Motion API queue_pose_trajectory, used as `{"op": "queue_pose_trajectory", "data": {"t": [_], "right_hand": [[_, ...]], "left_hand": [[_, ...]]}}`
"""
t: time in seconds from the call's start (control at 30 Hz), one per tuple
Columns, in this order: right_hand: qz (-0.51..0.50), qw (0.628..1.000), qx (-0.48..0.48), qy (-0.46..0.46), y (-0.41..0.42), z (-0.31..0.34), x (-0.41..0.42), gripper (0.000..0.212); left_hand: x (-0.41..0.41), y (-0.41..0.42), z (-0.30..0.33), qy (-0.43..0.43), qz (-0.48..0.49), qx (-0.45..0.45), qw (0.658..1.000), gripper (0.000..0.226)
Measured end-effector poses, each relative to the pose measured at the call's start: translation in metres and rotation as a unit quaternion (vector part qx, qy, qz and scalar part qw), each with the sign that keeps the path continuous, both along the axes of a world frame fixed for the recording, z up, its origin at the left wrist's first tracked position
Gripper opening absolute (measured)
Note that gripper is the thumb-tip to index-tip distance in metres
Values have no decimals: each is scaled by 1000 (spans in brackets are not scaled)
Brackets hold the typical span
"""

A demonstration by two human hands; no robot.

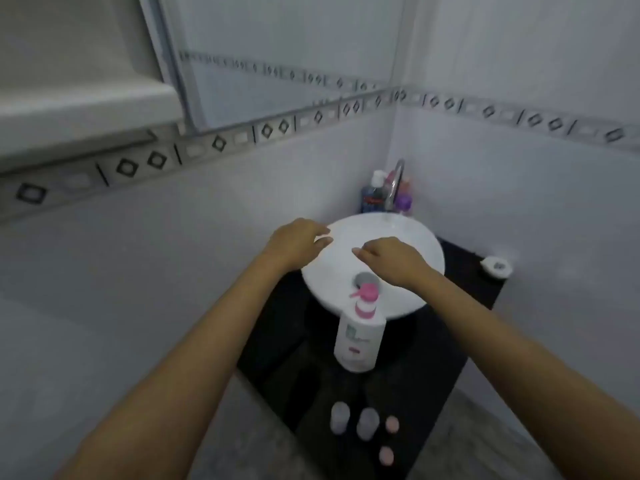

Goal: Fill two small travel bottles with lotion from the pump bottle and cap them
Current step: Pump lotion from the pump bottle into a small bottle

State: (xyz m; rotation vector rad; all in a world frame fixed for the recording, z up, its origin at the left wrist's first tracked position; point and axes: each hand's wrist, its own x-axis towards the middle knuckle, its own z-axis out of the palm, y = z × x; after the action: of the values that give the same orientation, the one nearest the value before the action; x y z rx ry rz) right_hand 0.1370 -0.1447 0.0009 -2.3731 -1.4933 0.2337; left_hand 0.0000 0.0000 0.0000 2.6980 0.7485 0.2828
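A white pump bottle (359, 336) with a pink pump head stands on the black counter (277, 368), just in front of the white basin (398, 237). Two small clear travel bottles (339, 417) (367, 424) stand side by side near the counter's front edge, uncapped. Two pink caps (392, 424) (386, 455) lie to their right. My left hand (294, 242) hovers over the basin's left rim, fingers apart and holding nothing. Over the middle of the basin my right hand (391, 259) is also spread and holds nothing.
A chrome tap (394, 185) rises behind the basin, with several toiletry bottles (372, 194) in the corner behind it. A small white dish (497, 266) sits at the counter's right end. Tiled walls close in on the left and right.
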Motion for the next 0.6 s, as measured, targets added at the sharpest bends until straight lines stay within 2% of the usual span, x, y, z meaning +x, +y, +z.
{"op": "queue_pose_trajectory", "data": {"t": [0.1,0.2,0.3,0.4,0.47,0.53,0.6], "right_hand": [[-26,998,26,44,2,-26,-12,51],[-52,984,76,154,-2,-51,-21,47],[-82,958,139,238,-5,-64,-23,43],[-100,942,165,275,-4,-69,-26,41],[-106,937,166,290,-3,-70,-26,41],[-108,934,163,298,-2,-71,-26,41],[-108,934,163,300,-2,-70,-26,41]], "left_hand": [[-28,-19,-42,-62,33,-82,994,32],[-62,-50,-91,-101,50,-219,969,27],[-87,-82,-133,-53,26,-335,940,52],[-99,-111,-173,13,2,-363,932,75],[-99,-125,-192,28,15,-370,928,82],[-95,-134,-205,22,33,-372,927,80],[-91,-140,-214,6,46,-362,931,69]]}}
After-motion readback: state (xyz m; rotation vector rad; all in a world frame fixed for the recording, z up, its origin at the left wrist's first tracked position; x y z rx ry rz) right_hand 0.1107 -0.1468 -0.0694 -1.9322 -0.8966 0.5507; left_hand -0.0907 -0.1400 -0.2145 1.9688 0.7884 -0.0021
